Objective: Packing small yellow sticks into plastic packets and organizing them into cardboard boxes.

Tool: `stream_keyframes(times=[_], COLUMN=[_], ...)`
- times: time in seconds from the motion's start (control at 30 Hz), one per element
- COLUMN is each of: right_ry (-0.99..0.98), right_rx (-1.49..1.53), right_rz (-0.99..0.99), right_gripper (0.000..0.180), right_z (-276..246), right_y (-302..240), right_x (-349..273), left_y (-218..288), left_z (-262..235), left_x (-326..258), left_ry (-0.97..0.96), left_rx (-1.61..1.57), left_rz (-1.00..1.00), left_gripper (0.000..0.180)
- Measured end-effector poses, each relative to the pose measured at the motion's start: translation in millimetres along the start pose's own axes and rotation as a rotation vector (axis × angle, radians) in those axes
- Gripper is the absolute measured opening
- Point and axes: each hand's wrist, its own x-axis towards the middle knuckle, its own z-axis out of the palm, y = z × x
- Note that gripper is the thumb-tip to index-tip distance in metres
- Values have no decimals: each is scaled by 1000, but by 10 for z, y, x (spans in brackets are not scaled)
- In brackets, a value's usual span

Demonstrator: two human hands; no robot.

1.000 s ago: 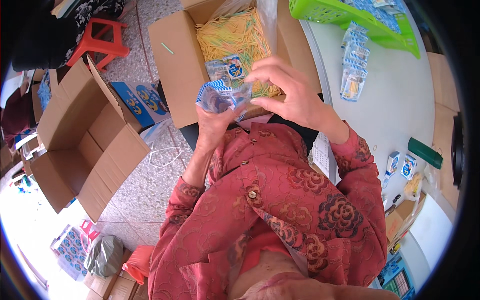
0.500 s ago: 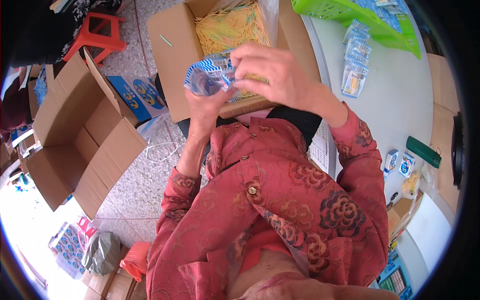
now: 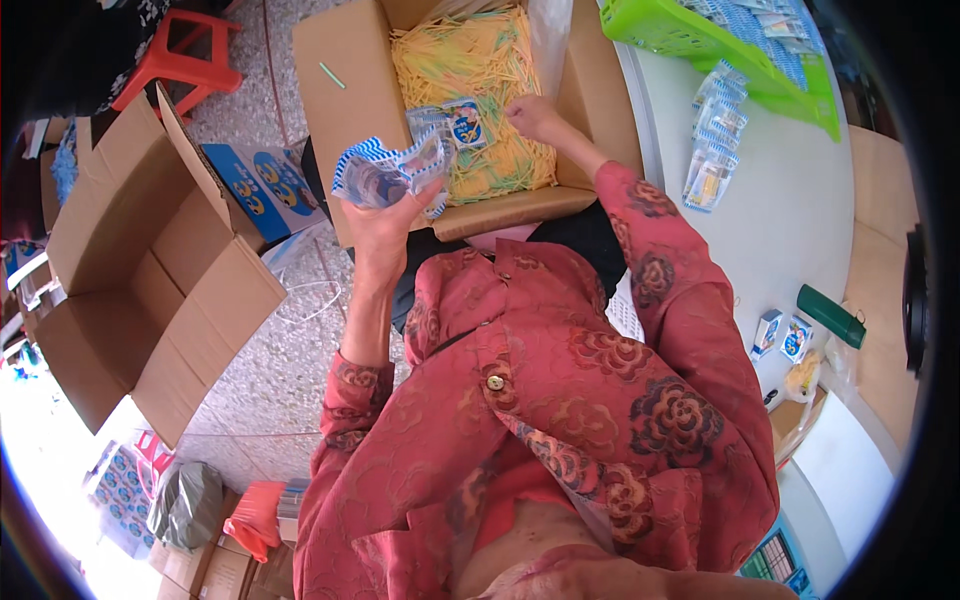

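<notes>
My left hand is closed round a clear plastic bag with blue-striped edges, held over the near left side of a cardboard box. The bag's mouth gapes upward. Inside the box lies a thick layer of thin yellow and green sticks. Beside the bag, over the sticks, is a small blue and white printed packet; whether it is joined to the bag I cannot tell. My right hand is down at the sticks with fingers curled together, and what they pinch is hidden.
On the white table at right lie a row of filled striped packets, a green basket of packets and a dark green case. An open cardboard box stands left, near a red stool.
My right hand has left the bag and moved right and down to the sticks in the box. My left hand has shifted slightly left with the bag.
</notes>
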Motion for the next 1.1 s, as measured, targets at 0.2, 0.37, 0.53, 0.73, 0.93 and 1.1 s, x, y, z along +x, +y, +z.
stream_keyframes(times=[0.2, 0.37, 0.53, 0.73, 0.93, 1.1], right_ry=[137, 93, -40, 17, -116, 5], right_rx=[-34, -49, -132, -164, -119, -88], right_rz=[168, 327, 399, 392, 470, 424], right_gripper=[19, 25, 20, 19, 20, 19], right_z=[445, 523, 410, 416, 423, 431], right_y=[112, -89, -244, -243, -250, -224], right_x=[189, 243, 307, 434, 524, 477], left_y=[-42, -14, -28, -43, -87, -87], left_z=[-76, -56, -67, -50, -86, -75], left_x=[-14, -10, 29, 75, 87, 75], left_ry=[27, 22, 21, 13, 22, 43], left_rx=[23, 49, 101, 110, 110, 66], left_rz=[-55, -109, -106, -133, -196, -176], left_gripper=[33, 29, 27, 26, 40, 28])
